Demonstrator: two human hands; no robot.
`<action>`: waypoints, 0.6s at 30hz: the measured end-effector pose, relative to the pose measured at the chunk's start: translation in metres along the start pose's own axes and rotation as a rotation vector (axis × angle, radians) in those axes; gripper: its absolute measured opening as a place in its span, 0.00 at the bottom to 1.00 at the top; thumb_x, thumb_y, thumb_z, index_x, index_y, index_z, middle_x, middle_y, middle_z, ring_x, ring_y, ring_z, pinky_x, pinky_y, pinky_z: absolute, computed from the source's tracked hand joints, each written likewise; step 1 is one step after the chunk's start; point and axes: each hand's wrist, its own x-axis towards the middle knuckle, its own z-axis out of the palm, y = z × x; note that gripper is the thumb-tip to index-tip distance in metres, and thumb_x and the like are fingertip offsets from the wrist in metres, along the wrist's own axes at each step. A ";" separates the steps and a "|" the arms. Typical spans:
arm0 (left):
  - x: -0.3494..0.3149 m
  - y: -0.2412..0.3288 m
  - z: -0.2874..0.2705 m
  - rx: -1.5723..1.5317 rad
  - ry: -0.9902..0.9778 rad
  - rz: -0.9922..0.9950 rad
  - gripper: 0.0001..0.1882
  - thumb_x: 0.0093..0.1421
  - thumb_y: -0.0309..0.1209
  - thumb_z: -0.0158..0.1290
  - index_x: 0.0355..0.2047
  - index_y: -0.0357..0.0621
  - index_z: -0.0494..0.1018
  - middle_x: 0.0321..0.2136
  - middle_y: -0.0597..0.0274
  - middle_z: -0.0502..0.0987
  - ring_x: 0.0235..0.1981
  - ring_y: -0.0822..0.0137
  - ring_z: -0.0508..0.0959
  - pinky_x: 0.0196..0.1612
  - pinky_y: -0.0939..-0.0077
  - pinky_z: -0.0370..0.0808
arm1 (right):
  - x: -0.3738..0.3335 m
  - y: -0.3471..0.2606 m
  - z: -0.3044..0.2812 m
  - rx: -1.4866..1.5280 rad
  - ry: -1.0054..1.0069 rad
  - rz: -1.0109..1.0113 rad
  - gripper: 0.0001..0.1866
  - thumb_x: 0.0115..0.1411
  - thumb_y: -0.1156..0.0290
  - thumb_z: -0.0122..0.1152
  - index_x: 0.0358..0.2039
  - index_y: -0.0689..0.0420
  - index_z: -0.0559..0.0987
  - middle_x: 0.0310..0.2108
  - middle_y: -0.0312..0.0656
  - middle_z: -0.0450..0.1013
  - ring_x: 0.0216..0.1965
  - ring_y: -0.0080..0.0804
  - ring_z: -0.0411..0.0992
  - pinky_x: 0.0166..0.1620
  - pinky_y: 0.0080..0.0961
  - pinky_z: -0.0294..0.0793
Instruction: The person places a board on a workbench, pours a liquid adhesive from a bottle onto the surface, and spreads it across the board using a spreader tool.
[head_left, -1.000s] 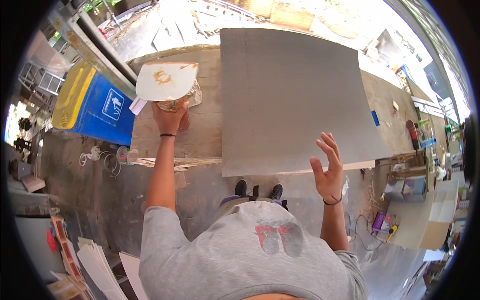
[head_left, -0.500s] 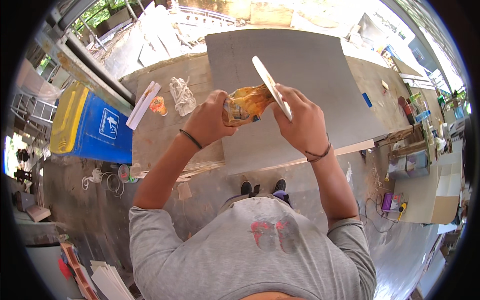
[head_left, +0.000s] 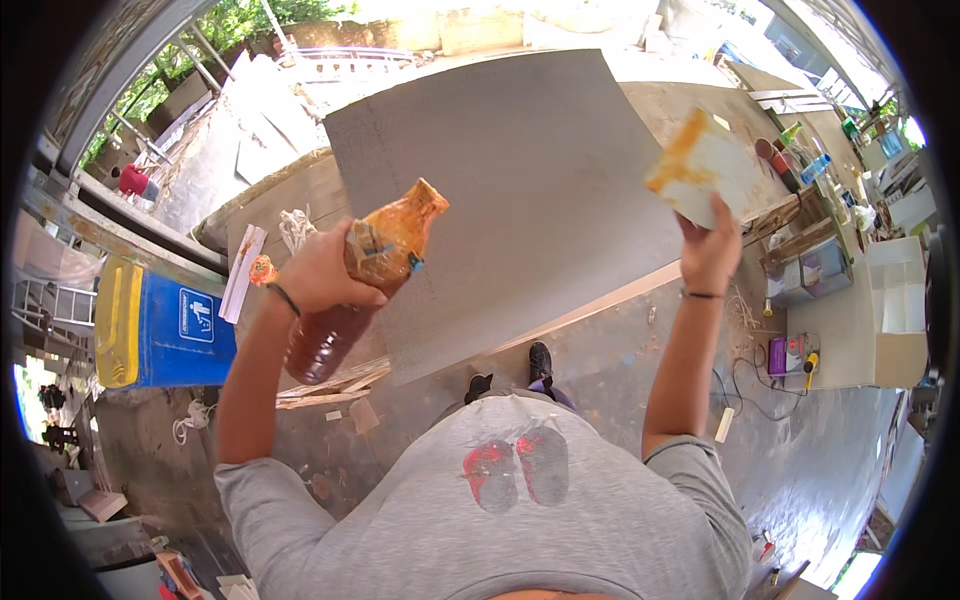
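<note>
My left hand (head_left: pixel 325 268) is wrapped round a clear plastic bottle (head_left: pixel 385 250) with reddish-brown liquid in its lower part. The bottle leans with its cut or narrowed top up and to the right, and its upper part is smeared orange-brown. In my right hand (head_left: pixel 712 250), gripped at its lower edge, is a flat white spreader (head_left: pixel 703 165) with an orange-brown smear along its left side. Both are held up above a large grey sheet (head_left: pixel 510 200) on the workbench, the bottle over the sheet's left edge and the spreader over its right edge.
A blue bin with a yellow lid (head_left: pixel 180 325) stands left of the bench. White rope (head_left: pixel 295 228), a pale strip (head_left: pixel 243 272) and a small orange-smeared cup (head_left: pixel 262 270) lie at the bench's left. At right are a plastic box (head_left: pixel 815 268), bottles and a cord (head_left: pixel 765 395) on the floor.
My hands have moved apart: the bottle went left and tipped more upright, showing its liquid. The spreader came away from the bottle's mouth to the right, its broad face now visible. My view shifted right.
</note>
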 end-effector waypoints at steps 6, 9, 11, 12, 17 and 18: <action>0.065 0.046 -0.040 0.400 -0.207 -0.143 0.44 0.28 0.42 0.68 0.45 0.32 0.64 0.37 0.42 0.74 0.41 0.51 0.75 0.45 0.67 0.72 | -0.014 -0.043 -0.100 0.168 0.223 -0.078 0.24 0.52 0.78 0.50 0.52 0.65 0.63 0.48 0.47 0.66 0.48 0.39 0.68 0.49 0.35 0.72; 0.104 0.046 -0.050 0.568 -0.340 -0.189 0.45 0.27 0.41 0.69 0.46 0.33 0.64 0.38 0.44 0.74 0.43 0.52 0.74 0.46 0.69 0.71 | -0.022 -0.049 -0.163 0.097 0.342 -0.099 0.25 0.52 0.77 0.51 0.52 0.65 0.64 0.47 0.46 0.67 0.47 0.38 0.68 0.47 0.33 0.73; 0.125 0.047 -0.057 0.649 -0.428 -0.202 0.45 0.28 0.43 0.69 0.46 0.33 0.65 0.39 0.45 0.74 0.43 0.54 0.75 0.45 0.70 0.72 | -0.027 -0.051 -0.192 0.024 0.432 -0.125 0.25 0.51 0.77 0.51 0.51 0.65 0.64 0.46 0.47 0.67 0.46 0.38 0.69 0.45 0.32 0.74; 0.136 0.056 -0.059 0.686 -0.479 -0.273 0.47 0.27 0.43 0.69 0.47 0.32 0.65 0.40 0.46 0.74 0.43 0.55 0.75 0.46 0.70 0.72 | -0.028 -0.050 -0.210 0.017 0.452 -0.123 0.25 0.51 0.77 0.51 0.51 0.65 0.64 0.46 0.47 0.67 0.46 0.38 0.69 0.45 0.32 0.74; 0.194 0.090 -0.055 0.827 -0.616 -0.344 0.32 0.31 0.41 0.68 0.37 0.36 0.75 0.34 0.51 0.78 0.36 0.59 0.78 0.41 0.71 0.74 | -0.031 -0.052 -0.265 -0.024 0.567 -0.132 0.24 0.52 0.76 0.50 0.51 0.65 0.64 0.46 0.47 0.67 0.43 0.39 0.70 0.43 0.31 0.75; 0.201 0.098 -0.054 0.842 -0.630 -0.364 0.30 0.31 0.40 0.68 0.36 0.37 0.76 0.34 0.51 0.78 0.35 0.60 0.78 0.40 0.71 0.75 | -0.029 -0.054 -0.268 -0.051 0.583 -0.150 0.24 0.52 0.76 0.51 0.51 0.64 0.64 0.46 0.47 0.67 0.43 0.40 0.70 0.41 0.32 0.75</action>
